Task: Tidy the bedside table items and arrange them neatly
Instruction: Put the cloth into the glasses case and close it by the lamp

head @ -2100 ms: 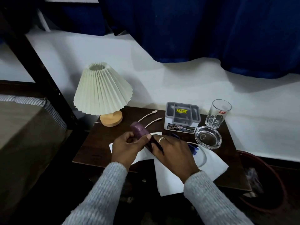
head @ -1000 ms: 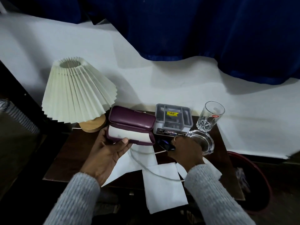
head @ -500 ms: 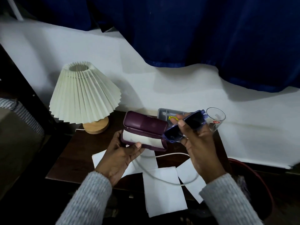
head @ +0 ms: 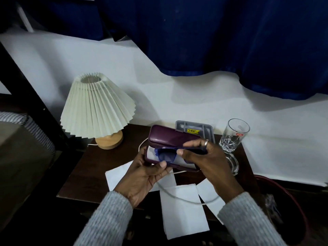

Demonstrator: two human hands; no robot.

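Note:
My left hand (head: 142, 176) holds an open maroon glasses case (head: 170, 137) from below, above the dark wooden bedside table (head: 88, 167). My right hand (head: 211, 162) grips blue-framed sunglasses (head: 165, 155) and has them lying partly inside the case's white-lined lower half. The lid stands up behind the glasses. A grey organiser tray (head: 197, 129) sits behind the case, partly hidden by it. White paper sheets (head: 181, 208) lie on the table's front edge, with a white cable (head: 179, 197) running over them.
A pleated cream lamp (head: 96, 107) on a wooden base stands at the table's left. A clear drinking glass (head: 234, 134) and a glass ashtray (head: 232, 162) stand at the right. A dark red bin (head: 287, 192) sits on the floor to the right. Blue curtain hangs behind.
My right hand picked the blue sunglasses up off the table, carried them over and lowered them into the open case, which my left hand lifted and keeps holding.

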